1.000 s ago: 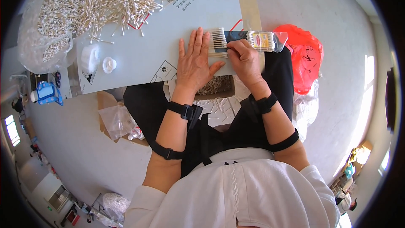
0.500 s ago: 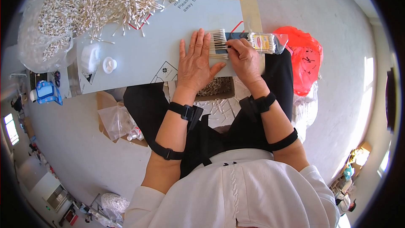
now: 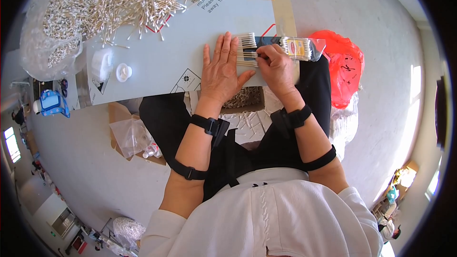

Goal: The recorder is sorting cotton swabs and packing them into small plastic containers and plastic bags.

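Hundreds of loose cotton swabs point(image 3: 104, 4) lie heaped at the far left of the grey board point(image 3: 157, 62), with a small white cap point(image 3: 124, 72) nearer me. My left hand point(image 3: 221, 69) lies flat, fingers spread, on a row of swabs point(image 3: 246, 47). My right hand point(image 3: 277, 64) pinches that row beside the clear packet point(image 3: 297, 47). Right of it sits a red bag point(image 3: 342, 66).
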{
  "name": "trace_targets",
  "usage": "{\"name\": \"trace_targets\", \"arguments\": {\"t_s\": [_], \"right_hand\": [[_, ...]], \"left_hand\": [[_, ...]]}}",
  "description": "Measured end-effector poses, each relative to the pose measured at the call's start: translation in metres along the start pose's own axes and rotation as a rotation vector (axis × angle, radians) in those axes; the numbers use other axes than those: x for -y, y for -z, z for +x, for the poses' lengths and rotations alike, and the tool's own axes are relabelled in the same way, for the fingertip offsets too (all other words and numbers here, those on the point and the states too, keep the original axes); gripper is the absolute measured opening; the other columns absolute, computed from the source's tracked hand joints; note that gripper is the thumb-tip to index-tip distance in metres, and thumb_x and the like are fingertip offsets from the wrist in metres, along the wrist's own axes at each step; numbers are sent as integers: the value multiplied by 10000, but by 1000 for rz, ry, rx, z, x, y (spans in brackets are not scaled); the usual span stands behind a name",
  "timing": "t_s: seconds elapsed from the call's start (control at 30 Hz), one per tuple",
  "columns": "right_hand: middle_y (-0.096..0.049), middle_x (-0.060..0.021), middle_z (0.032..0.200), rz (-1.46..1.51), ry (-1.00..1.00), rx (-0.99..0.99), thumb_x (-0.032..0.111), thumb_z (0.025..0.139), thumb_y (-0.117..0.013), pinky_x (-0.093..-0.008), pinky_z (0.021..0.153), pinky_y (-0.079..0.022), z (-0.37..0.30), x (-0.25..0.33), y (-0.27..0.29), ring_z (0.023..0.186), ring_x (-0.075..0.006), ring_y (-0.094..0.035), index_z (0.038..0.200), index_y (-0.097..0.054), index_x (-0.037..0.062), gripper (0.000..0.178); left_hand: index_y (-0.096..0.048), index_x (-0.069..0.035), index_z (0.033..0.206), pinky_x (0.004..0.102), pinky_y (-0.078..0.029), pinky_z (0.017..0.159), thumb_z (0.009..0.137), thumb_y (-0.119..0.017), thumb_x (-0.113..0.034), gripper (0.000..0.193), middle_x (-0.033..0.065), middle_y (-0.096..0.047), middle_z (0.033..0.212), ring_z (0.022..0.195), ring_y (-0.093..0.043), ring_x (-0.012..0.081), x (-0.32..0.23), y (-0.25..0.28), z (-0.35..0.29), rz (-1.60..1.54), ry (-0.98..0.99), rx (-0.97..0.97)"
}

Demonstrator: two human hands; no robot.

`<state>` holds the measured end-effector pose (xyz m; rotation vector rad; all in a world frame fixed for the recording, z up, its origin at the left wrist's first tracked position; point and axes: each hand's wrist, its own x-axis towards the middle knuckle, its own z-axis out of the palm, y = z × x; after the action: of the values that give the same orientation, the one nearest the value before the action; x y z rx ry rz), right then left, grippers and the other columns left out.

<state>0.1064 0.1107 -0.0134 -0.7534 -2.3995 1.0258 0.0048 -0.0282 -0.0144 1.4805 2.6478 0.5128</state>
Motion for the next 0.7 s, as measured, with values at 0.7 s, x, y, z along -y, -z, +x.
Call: {"name": "trace_targets", "arguments": {"t_s": [0.7], "right_hand": [[-608, -75, 775, 69, -59, 130, 77, 733, -707, -351, 616, -518, 3, 2, 11, 683, -238, -638, 885, -646, 68, 164]], "left_hand": [[-289, -35, 1504, 539, -126, 1190, 819, -673, -542, 935, 130, -230, 1596, 1477, -216, 280, -1, 1, 1, -8, 3, 4]]}}
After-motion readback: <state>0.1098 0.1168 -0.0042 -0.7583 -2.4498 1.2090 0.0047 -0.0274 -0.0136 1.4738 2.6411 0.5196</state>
